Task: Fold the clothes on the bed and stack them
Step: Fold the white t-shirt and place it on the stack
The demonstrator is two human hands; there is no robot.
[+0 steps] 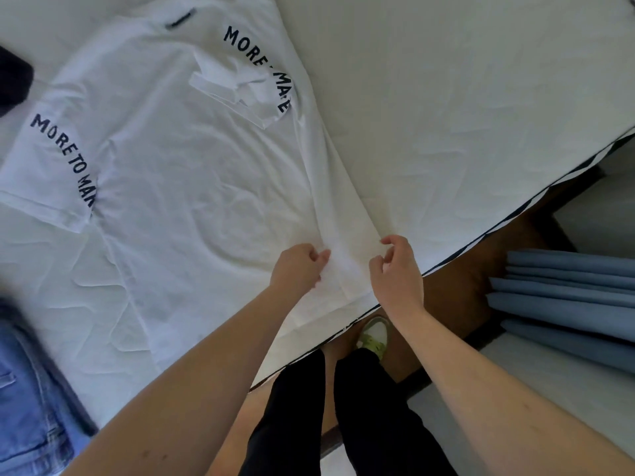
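Observation:
A white T-shirt [192,173] with dark lettering on both sleeves lies spread flat on the white bed [464,97], its hem toward me. My left hand [299,266] pinches the hem area of the shirt near the bed's edge. My right hand [395,266] is just to the right of it, fingers curled at the shirt's bottom corner; whether it holds the cloth is hard to tell. One sleeve is folded in over the chest at the upper right.
Blue jeans [31,400] lie at the lower left of the bed. A dark garment [13,80] sits at the left edge. The bed's edge [481,235] runs diagonally; beyond it are a brown floor, my legs and shoe, and blue curtains [567,304].

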